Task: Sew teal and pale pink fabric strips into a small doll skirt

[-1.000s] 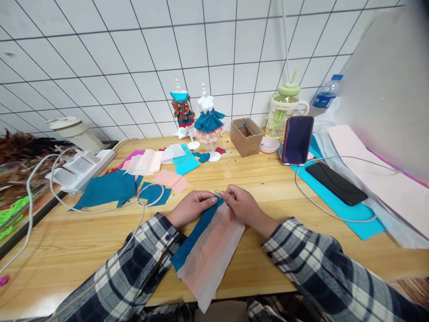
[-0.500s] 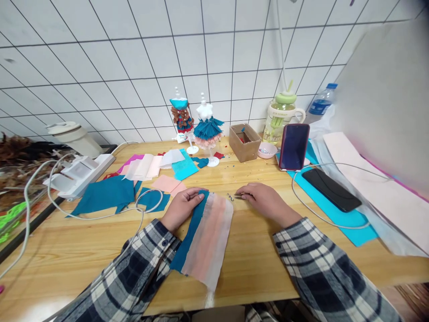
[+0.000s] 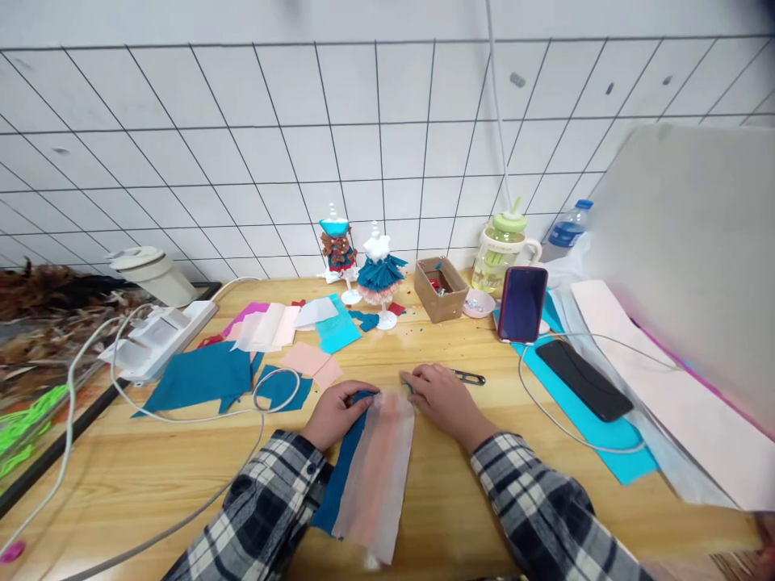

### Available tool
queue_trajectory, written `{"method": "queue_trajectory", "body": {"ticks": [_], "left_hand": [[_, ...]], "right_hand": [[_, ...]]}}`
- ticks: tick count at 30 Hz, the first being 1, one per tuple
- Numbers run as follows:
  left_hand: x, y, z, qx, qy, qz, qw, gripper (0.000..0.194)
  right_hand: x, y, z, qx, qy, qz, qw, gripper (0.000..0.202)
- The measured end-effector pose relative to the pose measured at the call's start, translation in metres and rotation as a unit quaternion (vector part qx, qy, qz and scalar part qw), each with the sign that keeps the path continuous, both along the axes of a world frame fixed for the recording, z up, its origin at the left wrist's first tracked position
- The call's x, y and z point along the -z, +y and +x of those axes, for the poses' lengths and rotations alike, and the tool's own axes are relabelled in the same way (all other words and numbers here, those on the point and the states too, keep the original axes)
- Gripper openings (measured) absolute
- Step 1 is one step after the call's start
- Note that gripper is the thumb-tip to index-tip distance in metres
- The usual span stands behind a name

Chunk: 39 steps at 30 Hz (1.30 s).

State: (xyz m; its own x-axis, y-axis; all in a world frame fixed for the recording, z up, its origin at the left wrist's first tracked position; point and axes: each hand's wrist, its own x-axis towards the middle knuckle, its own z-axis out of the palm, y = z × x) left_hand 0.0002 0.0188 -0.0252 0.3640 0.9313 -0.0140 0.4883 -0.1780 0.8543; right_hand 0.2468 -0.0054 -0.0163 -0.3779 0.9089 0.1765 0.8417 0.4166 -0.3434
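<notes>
My left hand (image 3: 340, 411) pinches the top left corner of a layered fabric strip (image 3: 381, 476), blue at its left edge, then whitish and pink. The strip hangs down toward the table's front edge. At the strip's top right, my right hand (image 3: 445, 399) lies on the table, palm down, fingers reaching left over small scraps. Whether its fingertips grip anything is hidden. Small black thread snips (image 3: 471, 378) rest on the table just beyond my right hand.
Two small dress forms (image 3: 380, 270) stand near the wall, beside a cardboard box (image 3: 441, 290). Fabric pieces (image 3: 203, 375) and a white cable lie left. A propped phone (image 3: 521, 305), a flat phone (image 3: 582, 379) and a jug (image 3: 500, 257) are right.
The snips have left my right hand and now lie on the table. That hand has moved left, up to the strip's top right corner. The camera view has tilted up.
</notes>
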Motion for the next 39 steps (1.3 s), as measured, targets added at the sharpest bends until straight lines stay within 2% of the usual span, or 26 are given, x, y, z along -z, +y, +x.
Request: {"method": "queue_trajectory", "body": {"ticks": [4,8,11,13,15,18,20,23,26,28,29,30,31,32,34,35,37,39], "left_hand": [[0.003,-0.002,0.002,-0.002,0.009,0.002,1.0,0.023],[0.002,-0.002,0.001,-0.031,0.002,-0.024,0.999,0.026],[0.001,-0.002,0.001,-0.037,0.009,-0.01,0.999,0.024],[0.002,-0.003,0.002,-0.023,0.022,0.01,0.999,0.022],[0.003,-0.004,0.003,0.0,0.032,0.025,0.999,0.02],[0.004,-0.006,0.003,0.0,0.035,0.035,0.999,0.02],[0.005,-0.007,0.003,-0.012,0.036,0.039,0.999,0.021],[0.005,-0.005,0.001,-0.031,0.04,0.039,0.998,0.023],[0.006,-0.004,-0.002,-0.058,0.025,0.027,0.998,0.025],[0.006,-0.005,-0.003,-0.082,-0.003,0.026,0.996,0.022],[0.005,-0.008,-0.003,-0.091,-0.02,0.032,0.995,0.02],[0.005,-0.011,-0.002,-0.099,-0.038,0.042,0.993,0.018],[0.004,-0.014,-0.001,-0.104,-0.056,0.055,0.992,0.017],[0.002,-0.017,0.002,-0.101,-0.072,0.067,0.99,0.017],[-0.001,-0.016,0.01,-0.093,-0.109,0.084,0.986,0.024],[-0.003,-0.011,0.015,-0.089,-0.123,0.088,0.985,0.032],[-0.008,0.012,0.026,-0.138,-0.13,0.083,0.978,0.042],[-0.012,0.048,0.038,-0.183,-0.031,0.069,0.98,0.054]], "right_hand": [[0.008,0.007,-0.009,0.015,0.027,-0.041,0.999,0.019],[0.014,0.007,-0.004,0.035,0.045,-0.061,0.997,0.02],[0.007,0.006,0.007,0.063,0.101,-0.035,0.992,0.022],[-0.008,0.014,0.017,0.095,0.147,0.005,0.985,0.023],[-0.03,0.031,0.029,0.117,0.157,0.055,0.979,0.024],[-0.068,0.073,0.047,0.142,0.131,0.128,0.973,0.026],[-0.089,0.102,0.056,0.185,0.1,0.14,0.968,0.03],[-0.103,0.125,0.054,0.21,0.042,0.164,0.963,0.034],[-0.095,0.107,0.024,0.146,0.065,0.186,0.97,0.033],[-0.08,0.078,-0.007,0.064,0.128,0.093,0.985,0.037],[-0.07,0.061,-0.022,0.028,0.155,0.028,0.987,0.05],[-0.059,0.045,-0.034,-0.003,0.177,-0.035,0.984,0.066],[-0.048,0.03,-0.043,-0.019,0.197,-0.097,0.975,0.071],[-0.039,0.017,-0.047,-0.034,0.208,-0.15,0.966,0.063],[-0.024,-0.005,-0.042,-0.007,0.21,-0.195,0.958,0.014],[-0.02,-0.014,-0.033,0.021,0.214,-0.192,0.958,0.011],[-0.018,-0.03,-0.01,0.072,0.245,-0.187,0.949,0.023],[-0.024,-0.047,0.014,0.096,0.306,-0.212,0.923,0.024]]}}
